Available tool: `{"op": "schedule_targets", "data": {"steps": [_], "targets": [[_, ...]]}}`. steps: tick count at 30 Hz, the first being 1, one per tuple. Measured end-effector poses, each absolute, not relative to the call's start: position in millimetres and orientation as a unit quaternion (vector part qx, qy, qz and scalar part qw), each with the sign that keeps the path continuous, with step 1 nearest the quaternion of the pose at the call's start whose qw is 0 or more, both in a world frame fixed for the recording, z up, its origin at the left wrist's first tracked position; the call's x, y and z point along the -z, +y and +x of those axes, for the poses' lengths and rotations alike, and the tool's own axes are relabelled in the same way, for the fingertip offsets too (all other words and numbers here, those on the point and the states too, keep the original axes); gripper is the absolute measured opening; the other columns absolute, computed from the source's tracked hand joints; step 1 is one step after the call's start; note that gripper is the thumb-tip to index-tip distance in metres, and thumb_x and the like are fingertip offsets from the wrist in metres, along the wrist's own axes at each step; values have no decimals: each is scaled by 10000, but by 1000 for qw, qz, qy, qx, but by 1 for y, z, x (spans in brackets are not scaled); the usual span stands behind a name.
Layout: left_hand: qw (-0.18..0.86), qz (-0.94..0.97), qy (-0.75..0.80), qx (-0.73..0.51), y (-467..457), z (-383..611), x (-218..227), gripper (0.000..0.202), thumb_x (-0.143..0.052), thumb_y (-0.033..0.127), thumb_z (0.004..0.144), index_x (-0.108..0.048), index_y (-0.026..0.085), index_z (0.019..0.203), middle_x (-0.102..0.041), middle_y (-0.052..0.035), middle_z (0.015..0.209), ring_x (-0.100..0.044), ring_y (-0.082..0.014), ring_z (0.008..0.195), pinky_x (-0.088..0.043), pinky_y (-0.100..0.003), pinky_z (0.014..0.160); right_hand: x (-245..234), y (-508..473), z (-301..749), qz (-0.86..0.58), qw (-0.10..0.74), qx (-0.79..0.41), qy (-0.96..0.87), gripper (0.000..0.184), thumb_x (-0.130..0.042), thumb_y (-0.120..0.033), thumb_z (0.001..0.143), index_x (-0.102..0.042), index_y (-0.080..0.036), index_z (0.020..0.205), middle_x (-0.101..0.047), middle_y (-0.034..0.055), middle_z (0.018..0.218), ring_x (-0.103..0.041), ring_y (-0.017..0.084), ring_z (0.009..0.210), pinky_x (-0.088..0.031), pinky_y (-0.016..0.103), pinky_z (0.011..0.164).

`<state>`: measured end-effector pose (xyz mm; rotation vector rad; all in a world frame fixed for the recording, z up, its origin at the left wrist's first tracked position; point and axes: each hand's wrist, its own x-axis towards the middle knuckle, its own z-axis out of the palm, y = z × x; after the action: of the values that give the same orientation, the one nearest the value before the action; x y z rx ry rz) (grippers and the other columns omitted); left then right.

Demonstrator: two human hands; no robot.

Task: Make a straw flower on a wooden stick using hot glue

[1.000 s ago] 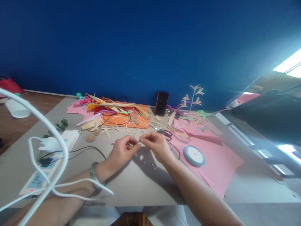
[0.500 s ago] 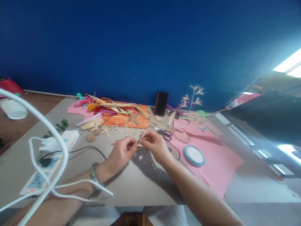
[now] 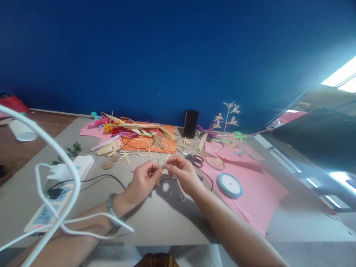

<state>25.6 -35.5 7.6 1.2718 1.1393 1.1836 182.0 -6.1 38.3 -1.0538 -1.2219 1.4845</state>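
Behind the cluttered matte grey table rises a deep blue wall, and the bare right hand pinches a slender, straw-coloured strip that pokes up above the fingertips. Just beside it, the bare left hand is curled, thumb and forefinger pinched together, on what I can't tell; black-handled scissors and a round blue-and-white spool lie near the right hand.

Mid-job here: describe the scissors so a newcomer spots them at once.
Find the pink paper on the right side of the table. Beside its left edge, just beyond the right hand, lie the scissors. Black looped handles set them apart from the thin black cable and pale scraps nearby.
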Motion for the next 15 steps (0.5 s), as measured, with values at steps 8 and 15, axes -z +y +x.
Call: {"op": "schedule_targets", "data": {"steps": [8,15], "targets": [[495,539,477,-487,-36,26,-6,178,-597,332,814,-572,163,766,-609,1,587,-539,-103,484,-409,-204,477,-39,-8,179,-435,461,-601,-487,267,-818,-288,593,-629,-167,737,-609,-30,613,-510,83,529,-391,211,513],[482,542,486,-488,-37,27,-8,183,-606,332,798,-569,166,730,-590,11,547,-549,-107,482,-403,-198,468,-36,-8,178,-446,461,-587,-494,247,-810,-284,596,-623,-174,715,-571,-51,558,-469,69,476,-385,199,474]]}}
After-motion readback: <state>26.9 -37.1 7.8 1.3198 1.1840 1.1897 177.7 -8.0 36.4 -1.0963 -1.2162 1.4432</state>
